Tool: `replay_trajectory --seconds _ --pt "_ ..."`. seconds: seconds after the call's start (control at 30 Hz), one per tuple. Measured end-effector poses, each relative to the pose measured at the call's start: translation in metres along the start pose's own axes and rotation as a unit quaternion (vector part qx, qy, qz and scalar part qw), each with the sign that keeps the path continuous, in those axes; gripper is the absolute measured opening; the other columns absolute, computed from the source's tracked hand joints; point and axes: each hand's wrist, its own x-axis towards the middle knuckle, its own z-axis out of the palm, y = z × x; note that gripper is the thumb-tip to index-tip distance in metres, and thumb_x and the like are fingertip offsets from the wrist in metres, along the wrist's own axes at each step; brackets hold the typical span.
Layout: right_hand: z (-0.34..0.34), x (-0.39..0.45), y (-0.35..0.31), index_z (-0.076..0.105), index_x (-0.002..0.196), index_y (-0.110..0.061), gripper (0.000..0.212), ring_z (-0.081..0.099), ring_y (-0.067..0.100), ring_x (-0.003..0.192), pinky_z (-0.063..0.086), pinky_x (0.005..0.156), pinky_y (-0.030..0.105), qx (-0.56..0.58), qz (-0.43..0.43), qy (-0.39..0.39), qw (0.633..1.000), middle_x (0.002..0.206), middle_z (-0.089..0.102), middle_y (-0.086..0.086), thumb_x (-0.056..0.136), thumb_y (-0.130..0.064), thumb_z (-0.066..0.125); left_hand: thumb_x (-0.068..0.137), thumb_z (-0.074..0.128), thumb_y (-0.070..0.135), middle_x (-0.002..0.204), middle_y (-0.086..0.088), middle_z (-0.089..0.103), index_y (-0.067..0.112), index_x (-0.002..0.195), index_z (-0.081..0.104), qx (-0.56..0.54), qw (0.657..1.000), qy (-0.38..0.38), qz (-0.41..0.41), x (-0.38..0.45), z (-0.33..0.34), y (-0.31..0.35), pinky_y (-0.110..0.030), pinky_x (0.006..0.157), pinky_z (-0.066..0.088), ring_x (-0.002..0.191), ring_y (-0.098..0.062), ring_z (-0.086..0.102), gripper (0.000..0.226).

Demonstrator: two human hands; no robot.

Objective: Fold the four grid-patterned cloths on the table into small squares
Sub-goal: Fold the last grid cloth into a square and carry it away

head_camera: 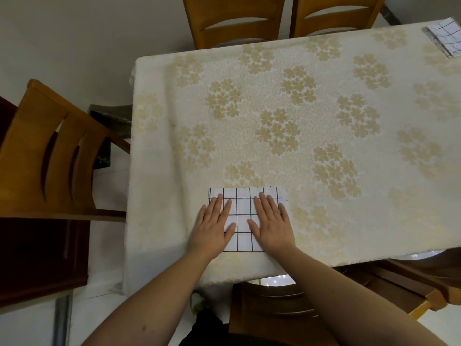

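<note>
A white cloth with a black grid [243, 208] lies folded into a small rectangle near the table's front edge. My left hand [215, 224] presses flat on its left part, fingers straight. On its right part my right hand [270, 221] lies flat in the same way. A small stack of folded grid cloths [446, 36] sits at the table's far right corner, partly cut off by the frame edge.
The table [287, 116] wears a cream tablecloth with gold flowers. Wooden chairs stand around it: two at the far side [234, 21], one at the left [50, 151], one in front of me [269, 310] and another at the right front [404, 283].
</note>
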Motion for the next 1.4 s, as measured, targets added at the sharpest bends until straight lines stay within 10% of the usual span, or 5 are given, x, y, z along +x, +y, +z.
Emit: replay_trajectory --seconds 0.37,0.6,0.77,0.97,1.4 --pt "-0.015 -0.008 0.03 0.001 0.154 -0.021 0.065 -0.008 0.018 0.148 -0.009 0.118 0.038 -0.012 0.032 -0.003 0.999 0.161 -0.004 0.001 0.098 -0.055 0.003 0.096 0.003 0.056 0.162 0.003 -0.013 0.026 0.155 -0.003 -0.034 0.999 0.0 -0.032 -0.008 0.002 -0.016 -0.039 0.121 -0.003 0.148 -0.012 -0.014 0.066" --pt "-0.021 -0.026 0.009 0.039 0.146 -0.015 0.057 0.029 0.024 0.143 0.016 0.117 0.045 0.038 -0.035 0.064 0.997 0.152 0.037 0.006 0.1 -0.046 0.029 0.094 0.057 0.017 0.132 -0.01 0.052 0.01 0.132 0.054 -0.326 0.913 0.147 -0.196 0.002 -0.021 -0.009 -0.034 0.104 0.042 0.119 -0.024 0.052 0.039" --pt "-0.014 -0.039 -0.011 0.044 0.142 -0.014 0.056 0.04 0.022 0.137 0.023 0.114 0.042 0.043 -0.09 0.049 0.994 0.145 0.047 0.005 0.098 -0.048 0.037 0.085 0.061 0.051 0.114 0.0 0.061 0.017 0.112 0.062 -0.256 0.876 -0.071 -0.403 0.025 -0.044 -0.007 -0.041 0.082 0.038 0.103 -0.028 0.06 0.043" --pt "-0.009 -0.053 -0.024 0.033 0.148 -0.018 0.068 0.037 0.024 0.139 0.031 0.114 0.044 0.036 -0.113 0.023 0.993 0.15 0.04 0.006 0.092 -0.054 0.046 0.089 0.063 0.035 0.104 -0.012 0.07 0.007 0.106 0.07 -0.287 0.885 -0.121 -0.346 0.035 -0.051 -0.006 -0.032 0.075 0.052 0.094 -0.031 0.066 0.034" --pt "-0.044 -0.056 -0.037 0.049 0.139 -0.015 0.064 0.057 0.026 0.119 0.049 0.097 0.041 0.165 0.0 0.126 0.978 0.133 0.059 0.007 0.078 0.002 0.061 0.087 0.064 0.002 0.093 -0.01 0.067 0.019 0.12 0.046 -0.694 0.661 -0.045 -0.283 0.007 -0.116 0.001 -0.026 0.055 0.049 0.063 -0.017 0.055 0.041"
